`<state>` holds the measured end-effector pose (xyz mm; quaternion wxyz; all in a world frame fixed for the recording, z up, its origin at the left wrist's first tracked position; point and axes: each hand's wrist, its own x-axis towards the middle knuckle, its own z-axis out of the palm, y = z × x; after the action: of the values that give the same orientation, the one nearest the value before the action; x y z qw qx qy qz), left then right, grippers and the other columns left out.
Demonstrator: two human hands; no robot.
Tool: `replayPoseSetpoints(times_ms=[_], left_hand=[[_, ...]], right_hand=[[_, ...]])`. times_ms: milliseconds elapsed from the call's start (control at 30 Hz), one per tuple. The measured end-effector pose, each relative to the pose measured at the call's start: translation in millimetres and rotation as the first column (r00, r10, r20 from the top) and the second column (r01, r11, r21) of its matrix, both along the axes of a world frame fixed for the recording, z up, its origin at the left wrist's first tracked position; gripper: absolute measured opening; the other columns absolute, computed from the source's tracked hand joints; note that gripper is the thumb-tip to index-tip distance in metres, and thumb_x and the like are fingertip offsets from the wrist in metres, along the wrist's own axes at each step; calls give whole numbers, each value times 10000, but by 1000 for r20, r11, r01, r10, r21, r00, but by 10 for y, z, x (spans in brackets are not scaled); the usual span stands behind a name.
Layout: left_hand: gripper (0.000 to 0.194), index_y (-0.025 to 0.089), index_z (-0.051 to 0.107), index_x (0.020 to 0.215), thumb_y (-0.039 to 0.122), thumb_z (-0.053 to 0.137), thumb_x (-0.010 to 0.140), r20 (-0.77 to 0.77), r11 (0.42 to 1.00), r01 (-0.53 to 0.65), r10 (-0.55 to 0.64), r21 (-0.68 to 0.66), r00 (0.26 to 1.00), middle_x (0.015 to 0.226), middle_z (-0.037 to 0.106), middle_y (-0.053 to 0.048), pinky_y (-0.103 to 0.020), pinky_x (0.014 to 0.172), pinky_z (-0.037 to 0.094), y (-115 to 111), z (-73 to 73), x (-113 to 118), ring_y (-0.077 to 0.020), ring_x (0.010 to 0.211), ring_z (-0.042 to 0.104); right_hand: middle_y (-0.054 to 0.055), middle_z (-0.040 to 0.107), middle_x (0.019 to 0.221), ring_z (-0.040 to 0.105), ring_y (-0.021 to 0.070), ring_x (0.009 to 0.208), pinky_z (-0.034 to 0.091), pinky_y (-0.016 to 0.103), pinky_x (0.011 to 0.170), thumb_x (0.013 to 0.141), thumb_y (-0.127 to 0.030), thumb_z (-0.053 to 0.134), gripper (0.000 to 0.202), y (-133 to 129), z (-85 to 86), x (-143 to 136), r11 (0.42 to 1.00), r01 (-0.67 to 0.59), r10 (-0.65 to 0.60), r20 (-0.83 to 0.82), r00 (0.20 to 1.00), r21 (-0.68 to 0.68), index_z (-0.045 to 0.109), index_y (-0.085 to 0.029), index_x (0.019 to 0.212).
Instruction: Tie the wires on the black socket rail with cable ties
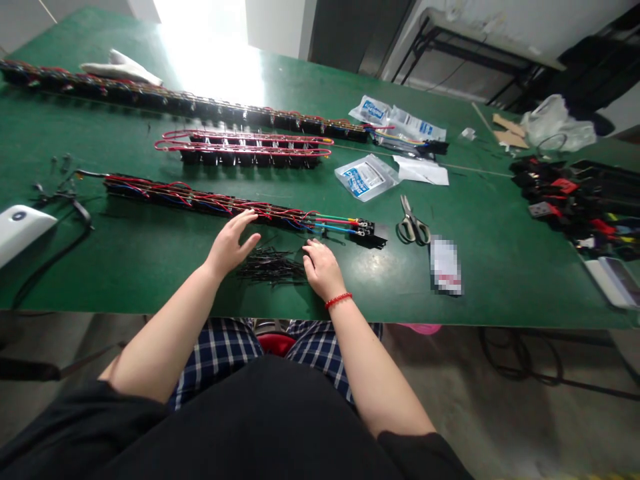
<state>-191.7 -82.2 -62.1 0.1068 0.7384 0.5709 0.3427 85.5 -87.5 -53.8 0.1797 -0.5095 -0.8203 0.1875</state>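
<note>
A long black strip with red, blue and dark wires lies across the green table. Coloured leads run from its right end to a black connector. My left hand is at the near edge of the strip, fingers apart, nothing held. Between my hands lies a loose pile of thin black ties. My right hand, with a red bead bracelet at the wrist, rests at the pile's right end. Its fingers are bent, and whether they hold a tie cannot be made out.
Behind are a shorter black block with red wire loops and a longer wired strip. Scissors, a plastic packet and a white card lie right. Far right sit tools; a white device is left.
</note>
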Motion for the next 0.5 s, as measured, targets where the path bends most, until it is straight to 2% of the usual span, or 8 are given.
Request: replayPoseSetpoints(times_ms=[67, 133, 233, 367, 500], left_hand=[[769, 209, 349, 1537, 577, 572, 899, -74, 992, 71, -79, -109, 994, 1574, 426, -153, -492, 1188, 381, -245, 0, -89, -294, 1468, 401], [993, 187, 228, 1592, 639, 655, 817, -191, 974, 102, -141, -201, 971, 1594, 389, -170, -506, 1224, 319, -456, -2, -159, -322, 1482, 372], [1178, 162, 154, 1613, 688, 725, 727, -323, 962, 95, -178, -254, 929, 1612, 347, -175, -484, 1263, 245, -623, 1, -183, -328, 1504, 329], [1095, 200, 241, 1598, 695, 708, 741, -400, 964, 78, -178, -256, 899, 1636, 295, -145, -493, 1275, 192, -580, 10, -80, -323, 1518, 294], [893, 251, 408, 1531, 642, 704, 785, -370, 961, 133, -219, -244, 903, 1601, 385, -108, -510, 1265, 225, -432, 5, 44, -311, 1499, 344]], right_hand=[[134, 564, 1474, 437, 256, 1449, 276, 468, 1247, 973, -463, 508, 506, -12, 30, 27, 997, -70, 71, 12, 997, -20, 576, -154, 1368], [136, 508, 1525, 393, 293, 1475, 231, 516, 1257, 858, -631, 628, 768, -26, 60, 41, 985, -167, 169, 44, 985, -40, 489, -171, 1458], [143, 401, 1597, 304, 326, 1519, 181, 538, 1267, 694, -731, 734, 1071, -51, 84, 36, 963, -267, 270, 94, 958, -46, 370, -192, 1545], [147, 390, 1603, 290, 331, 1524, 189, 541, 1265, 705, -715, 735, 1050, -71, 82, 16, 963, -267, 270, 122, 955, -41, 378, -201, 1548], [128, 434, 1580, 336, 311, 1506, 227, 538, 1253, 770, -655, 714, 875, -67, 65, 23, 968, -250, 251, 97, 963, -20, 469, -227, 1492]])
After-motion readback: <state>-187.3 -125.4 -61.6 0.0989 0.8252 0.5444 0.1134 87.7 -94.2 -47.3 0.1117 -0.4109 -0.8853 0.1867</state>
